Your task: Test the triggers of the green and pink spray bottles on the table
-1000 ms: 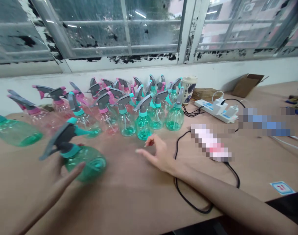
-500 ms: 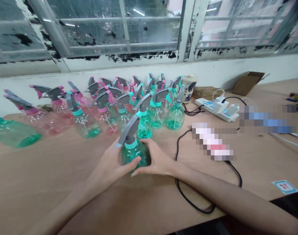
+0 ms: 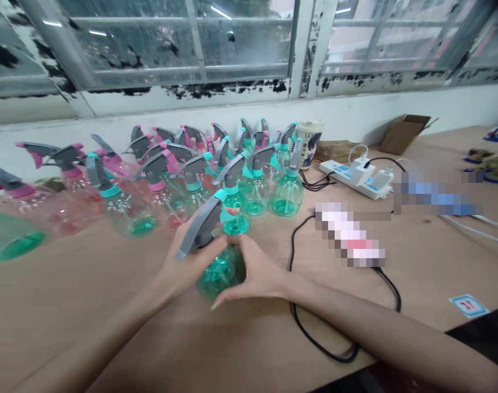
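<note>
Slides left hand (image 3: 188, 255) up to grip neck of round, clear green plastic spray bottle (image 3: 219, 275); cups its belly with curled right hand (image 3: 262, 271), at near side of brown wooden table (image 3: 232, 349).

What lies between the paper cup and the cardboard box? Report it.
In the head view, a low brown item lies between cup and box.

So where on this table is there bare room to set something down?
Bare tabletop shows left of the left hand, in front of the spray bottles, and right of the black cable, beyond the blue-bordered card. It is crowded along the wall, where bottles cluster, and around the power strip.
</note>
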Demonstrator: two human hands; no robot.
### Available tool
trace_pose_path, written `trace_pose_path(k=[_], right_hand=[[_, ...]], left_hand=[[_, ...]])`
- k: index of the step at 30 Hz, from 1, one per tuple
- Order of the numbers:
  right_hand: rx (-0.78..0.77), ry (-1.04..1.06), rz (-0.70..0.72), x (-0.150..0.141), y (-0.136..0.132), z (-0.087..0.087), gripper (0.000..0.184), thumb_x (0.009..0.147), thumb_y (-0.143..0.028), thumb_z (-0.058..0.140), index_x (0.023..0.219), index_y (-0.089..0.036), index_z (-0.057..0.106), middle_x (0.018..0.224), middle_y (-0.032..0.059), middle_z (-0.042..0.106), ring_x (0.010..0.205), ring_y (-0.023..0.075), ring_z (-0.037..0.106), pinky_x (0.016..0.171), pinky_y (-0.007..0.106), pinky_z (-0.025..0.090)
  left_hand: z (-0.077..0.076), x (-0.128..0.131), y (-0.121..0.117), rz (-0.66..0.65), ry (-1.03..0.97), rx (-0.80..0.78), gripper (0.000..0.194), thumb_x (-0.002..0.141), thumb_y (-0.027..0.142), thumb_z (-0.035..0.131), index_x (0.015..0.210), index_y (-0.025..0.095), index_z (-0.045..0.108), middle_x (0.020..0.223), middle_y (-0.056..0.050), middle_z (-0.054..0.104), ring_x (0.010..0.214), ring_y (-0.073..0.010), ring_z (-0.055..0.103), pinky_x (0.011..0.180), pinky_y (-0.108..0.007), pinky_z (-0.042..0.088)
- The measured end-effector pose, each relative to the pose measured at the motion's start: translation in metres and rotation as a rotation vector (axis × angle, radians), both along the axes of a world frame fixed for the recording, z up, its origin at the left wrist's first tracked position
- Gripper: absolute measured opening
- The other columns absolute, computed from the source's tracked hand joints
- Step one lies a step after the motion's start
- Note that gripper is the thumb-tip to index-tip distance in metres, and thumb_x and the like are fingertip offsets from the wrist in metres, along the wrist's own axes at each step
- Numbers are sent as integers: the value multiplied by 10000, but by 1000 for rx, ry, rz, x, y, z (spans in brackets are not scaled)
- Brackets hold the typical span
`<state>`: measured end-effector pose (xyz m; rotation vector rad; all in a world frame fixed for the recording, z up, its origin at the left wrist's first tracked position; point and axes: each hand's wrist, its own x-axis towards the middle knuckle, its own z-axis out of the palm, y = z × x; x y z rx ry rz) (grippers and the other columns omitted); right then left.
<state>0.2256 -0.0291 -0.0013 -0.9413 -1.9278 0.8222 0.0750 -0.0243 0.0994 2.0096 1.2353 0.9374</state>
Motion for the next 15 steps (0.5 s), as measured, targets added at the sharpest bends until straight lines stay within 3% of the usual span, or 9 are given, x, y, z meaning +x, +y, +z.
trace_pose_path(k=[12,15], right_hand=[[8,104,93,7,4,7,738,602,-610,783,1147,-208,490,1157,94,586,1072,263,569,907,420,478],[49,136,81,10,6,4,661,661,-670,702,1098,-211,515,1102,86,612,1018,258,586,880,413,477]], left_hand=[[-2,1,3,57,65,9,454,705,367,478,1129,326,636,807,-11,714,836,-287,685,711,-421,572],[-2,0,3,-4,67,-12,441,714,373,472,1119,322,638,785,-12,710,841,-286,684,680,-399,574]])
